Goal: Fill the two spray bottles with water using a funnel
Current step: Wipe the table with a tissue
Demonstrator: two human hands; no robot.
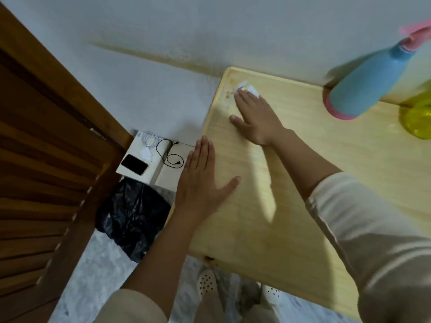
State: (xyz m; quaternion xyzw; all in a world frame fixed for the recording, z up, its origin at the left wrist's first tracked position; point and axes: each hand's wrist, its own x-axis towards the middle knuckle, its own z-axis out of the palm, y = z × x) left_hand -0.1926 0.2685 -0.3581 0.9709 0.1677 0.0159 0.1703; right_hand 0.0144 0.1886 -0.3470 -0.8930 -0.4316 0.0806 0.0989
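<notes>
A blue spray bottle (368, 82) with a pink base and pink trigger head stands at the far right of the pale wooden table (268, 206). Beside it, at the right edge of view, part of a yellow object (417, 120) shows; I cannot tell what it is. My right hand (254, 117) lies flat near the table's far left corner, its straight fingers pressing a crumpled white tissue (247, 88) onto the wood. My left hand (200, 180) rests flat and open on the table's left edge, holding nothing. No funnel is in view.
A white wall runs behind the table. Left of the table on the floor sit a white box (140, 157) with a phone, charger and cables, and a black plastic bag (133, 215). A brown slatted wooden door (46, 159) fills the left side.
</notes>
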